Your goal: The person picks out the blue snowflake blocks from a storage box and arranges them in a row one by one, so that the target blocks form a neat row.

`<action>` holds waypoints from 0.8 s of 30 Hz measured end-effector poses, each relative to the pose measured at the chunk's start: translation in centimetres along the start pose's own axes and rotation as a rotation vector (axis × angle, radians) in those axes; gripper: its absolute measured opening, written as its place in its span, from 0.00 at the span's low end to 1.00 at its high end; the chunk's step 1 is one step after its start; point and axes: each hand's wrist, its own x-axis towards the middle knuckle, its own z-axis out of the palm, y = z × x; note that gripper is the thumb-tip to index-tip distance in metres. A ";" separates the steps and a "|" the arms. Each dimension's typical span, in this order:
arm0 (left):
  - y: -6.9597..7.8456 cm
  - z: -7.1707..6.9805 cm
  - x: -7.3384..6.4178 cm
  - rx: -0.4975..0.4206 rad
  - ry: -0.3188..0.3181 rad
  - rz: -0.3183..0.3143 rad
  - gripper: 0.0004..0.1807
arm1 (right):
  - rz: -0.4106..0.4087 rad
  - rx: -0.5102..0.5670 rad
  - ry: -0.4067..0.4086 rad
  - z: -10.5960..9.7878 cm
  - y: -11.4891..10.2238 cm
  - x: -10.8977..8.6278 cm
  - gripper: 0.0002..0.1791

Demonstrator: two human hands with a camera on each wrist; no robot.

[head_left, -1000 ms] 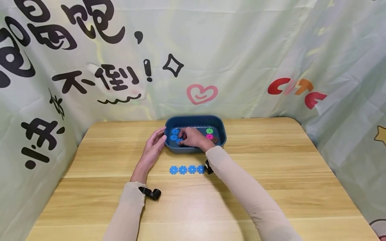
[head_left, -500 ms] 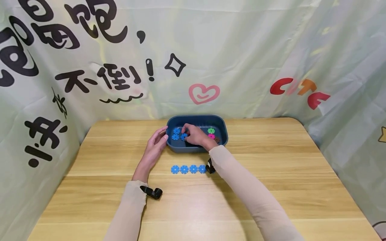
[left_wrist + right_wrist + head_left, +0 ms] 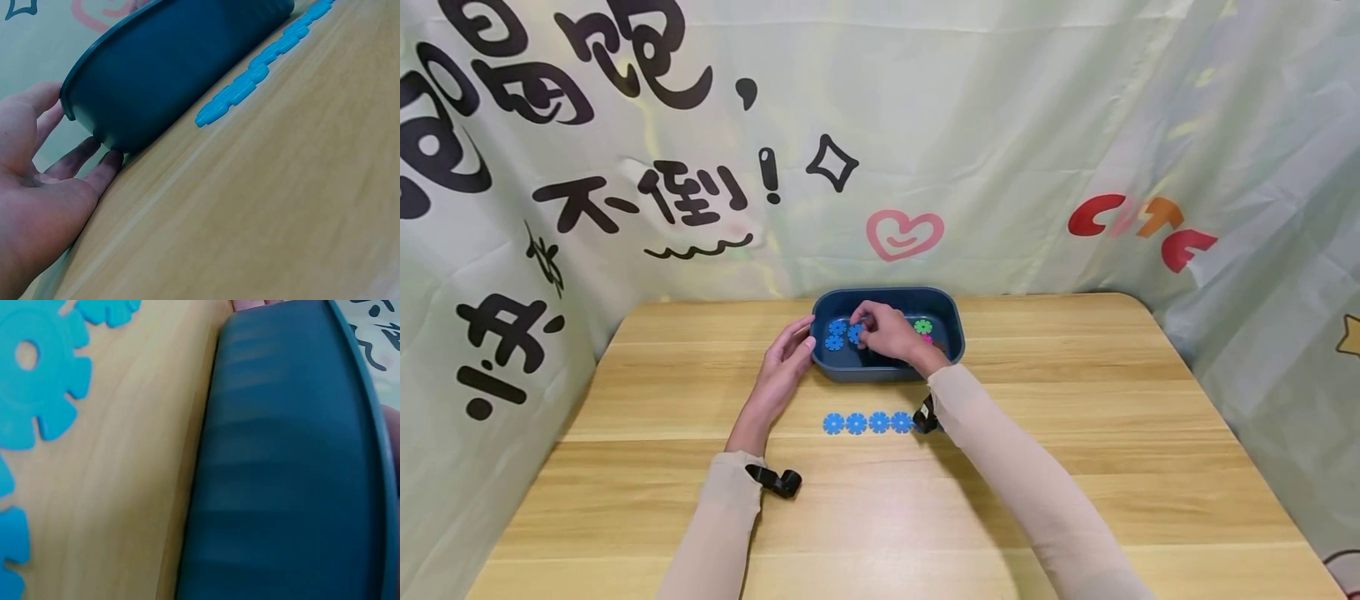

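A dark blue plastic bin (image 3: 868, 375) stands near the back of the table. My left hand (image 3: 781, 367) touches its left end with relaxed fingers; in the left wrist view, fingertips (image 3: 112, 159) rest against its wall and lower edge. Over the bin's inside, my right hand (image 3: 887, 331) pinches a blue snowflake disc (image 3: 855, 334) between thumb and finger. Two more blue snowflake discs (image 3: 836, 335) lie at the bin's left end. To the right are a green disc (image 3: 922, 326) and a partly hidden pink disc (image 3: 927, 339). In the right wrist view the bin wall hides the fingertips.
In front of the bin lies a row of several blue snowflake discs (image 3: 868, 423), its right part covered by the right wrist's camera (image 3: 926, 414). The wooden table (image 3: 880, 517) meets a printed curtain (image 3: 1000, 167) at its back and sides.
My right hand has picked up a blue disc from the bin's left group and moved slightly right and up with it. The left hand stays at the bin's left end.
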 end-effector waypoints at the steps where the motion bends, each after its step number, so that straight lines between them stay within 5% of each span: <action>1: 0.0 0.0 0.0 -0.006 -0.002 0.001 0.28 | -0.008 0.020 0.004 -0.1 -0.1 -0.1 0.10; 24: 0.0 0.0 -0.1 0.004 0.015 0.019 0.27 | -0.115 0.182 0.099 -2.7 -1.7 -4.4 0.14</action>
